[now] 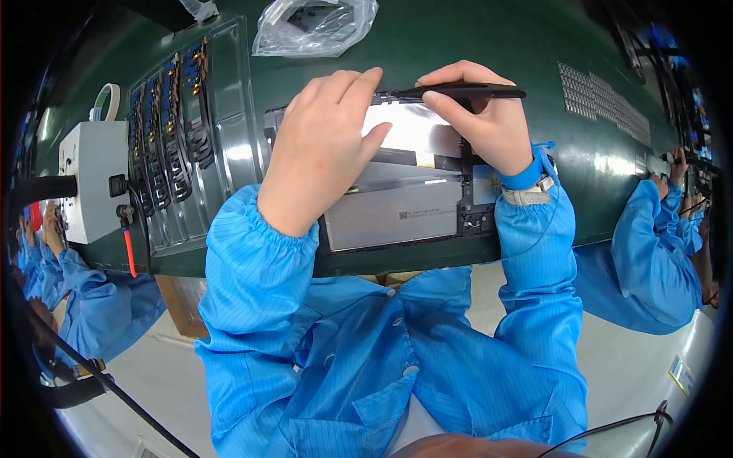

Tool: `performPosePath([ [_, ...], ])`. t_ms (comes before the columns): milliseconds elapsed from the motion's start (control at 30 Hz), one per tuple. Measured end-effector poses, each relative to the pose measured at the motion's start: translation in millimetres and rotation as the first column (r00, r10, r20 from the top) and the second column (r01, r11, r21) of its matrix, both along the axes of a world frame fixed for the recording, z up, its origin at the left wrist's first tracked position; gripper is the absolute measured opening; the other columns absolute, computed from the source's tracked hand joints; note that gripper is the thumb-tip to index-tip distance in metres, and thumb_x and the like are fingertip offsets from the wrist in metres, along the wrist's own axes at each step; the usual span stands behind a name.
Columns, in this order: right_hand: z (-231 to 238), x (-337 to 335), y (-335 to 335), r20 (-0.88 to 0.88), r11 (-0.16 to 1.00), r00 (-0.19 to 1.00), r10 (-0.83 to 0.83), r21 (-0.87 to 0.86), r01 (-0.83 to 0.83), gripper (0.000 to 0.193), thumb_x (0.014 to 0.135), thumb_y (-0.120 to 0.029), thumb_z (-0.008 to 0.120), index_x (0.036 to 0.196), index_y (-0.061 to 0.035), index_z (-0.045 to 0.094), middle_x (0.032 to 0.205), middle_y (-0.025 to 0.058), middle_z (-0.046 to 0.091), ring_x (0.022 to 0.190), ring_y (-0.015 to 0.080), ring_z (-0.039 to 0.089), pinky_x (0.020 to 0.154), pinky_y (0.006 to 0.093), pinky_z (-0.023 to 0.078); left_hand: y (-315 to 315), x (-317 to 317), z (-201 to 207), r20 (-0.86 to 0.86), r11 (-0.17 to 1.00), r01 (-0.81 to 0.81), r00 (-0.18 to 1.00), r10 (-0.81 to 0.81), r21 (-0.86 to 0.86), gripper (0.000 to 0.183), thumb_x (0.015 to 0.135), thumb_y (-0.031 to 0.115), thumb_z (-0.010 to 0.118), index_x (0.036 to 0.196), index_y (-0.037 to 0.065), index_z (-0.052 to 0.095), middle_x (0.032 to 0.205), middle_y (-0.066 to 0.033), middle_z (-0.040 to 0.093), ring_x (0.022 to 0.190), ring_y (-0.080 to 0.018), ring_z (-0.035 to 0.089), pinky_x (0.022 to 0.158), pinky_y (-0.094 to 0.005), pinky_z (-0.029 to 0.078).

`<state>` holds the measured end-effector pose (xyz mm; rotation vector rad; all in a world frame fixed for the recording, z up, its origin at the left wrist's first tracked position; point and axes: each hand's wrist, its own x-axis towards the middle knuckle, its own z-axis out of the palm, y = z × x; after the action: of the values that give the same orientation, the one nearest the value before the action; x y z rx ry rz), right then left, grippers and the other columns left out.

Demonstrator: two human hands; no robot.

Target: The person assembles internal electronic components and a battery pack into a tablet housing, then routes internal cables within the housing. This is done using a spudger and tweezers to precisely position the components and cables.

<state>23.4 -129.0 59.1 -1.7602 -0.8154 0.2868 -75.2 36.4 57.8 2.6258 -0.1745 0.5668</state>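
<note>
An opened tablet lies in front of me, its black frame and inner parts showing. Inside it are a silver-grey battery pack and a shiny bright metal sheet. In my right hand a pair of slim black tweezers is pinched between thumb and fingers, lying almost level with its tip at the tablet's far edge. My left hand rests over the tablet's left part, fingers stretched toward that same edge and thumb apart; it hides what lies beneath. A blue band with a thin cord circles my right wrist.
Left of the tablet stands a clear plastic tray with rows of black cable-like parts. Beyond are a clear plastic bag, a white-grey box with cables, and a sheet of small pieces. Other people in blue sit both sides.
</note>
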Motion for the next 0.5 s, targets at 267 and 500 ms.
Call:
performPosePath([
  [267, -0.8, -0.2, 0.7, 0.042, 1.0, 0.999, 0.005, -0.013, -0.004, 0.016, 0.073, -0.008, 0.06, 0.087, -0.0015, 0.06, 0.08, 0.0067, 0.059, 0.072, 0.0129, 0.057, 0.062, 0.0221, 0.046, -0.2, -1.2, 1.0, -0.018, 1.0, -0.008, 1.0, 0.008, -0.006, 0.043, 0.068, 0.01, 0.064, 0.108, 0.002, 0.05, 0.097, -0.0115, 0.053, 0.087, -0.0267, 0.05, 0.075, -0.0336, 0.043],
  [500, 4.1, -1.1, -0.4, -0.005, 0.999, 1.0, 0.01, -0.037, -0.01, 0.015, 0.073, -0.005, 0.059, 0.087, 0.0002, 0.059, 0.081, 0.0071, 0.059, 0.073, 0.012, 0.056, 0.065, 0.0216, 0.045, -0.3, -1.7, 2.3, -0.032, 1.0, 0.002, 0.999, -0.002, 0.005, 0.042, 0.069, 0.011, 0.064, 0.107, 0.002, 0.05, 0.097, -0.0117, 0.053, 0.087, -0.0269, 0.05, 0.075, -0.0336, 0.043],
])
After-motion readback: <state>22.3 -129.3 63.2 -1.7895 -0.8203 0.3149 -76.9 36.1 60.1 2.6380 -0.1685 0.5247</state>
